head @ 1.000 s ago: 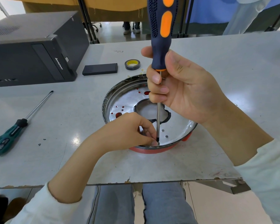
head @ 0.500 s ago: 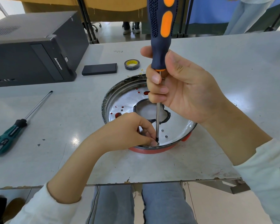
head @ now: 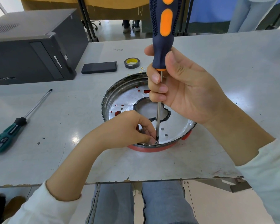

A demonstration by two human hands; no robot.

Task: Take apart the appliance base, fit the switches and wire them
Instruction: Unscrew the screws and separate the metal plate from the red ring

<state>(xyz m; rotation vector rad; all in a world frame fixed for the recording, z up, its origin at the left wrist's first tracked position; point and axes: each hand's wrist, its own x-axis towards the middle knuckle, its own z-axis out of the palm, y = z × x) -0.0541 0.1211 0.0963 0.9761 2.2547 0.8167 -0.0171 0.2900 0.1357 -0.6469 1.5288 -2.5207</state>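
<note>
The base [head: 120, 101] sits mid-table. The right hand [head: 183, 88] grips the screwdriver [head: 160, 54] upright — tip at the near rim, where the left hand [head: 128, 128] pinches beside it — apparently steadying a screw.

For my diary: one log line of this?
right hand: grips screwdriver | left hand: pinches at tip | appliance base: on table

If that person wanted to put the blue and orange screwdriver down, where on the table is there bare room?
The widest bare stretch of table lies right of the appliance base. Another lies between the green screwdriver and the base. Behind the base it is crowded: tape roll, black box, computer case.
</note>
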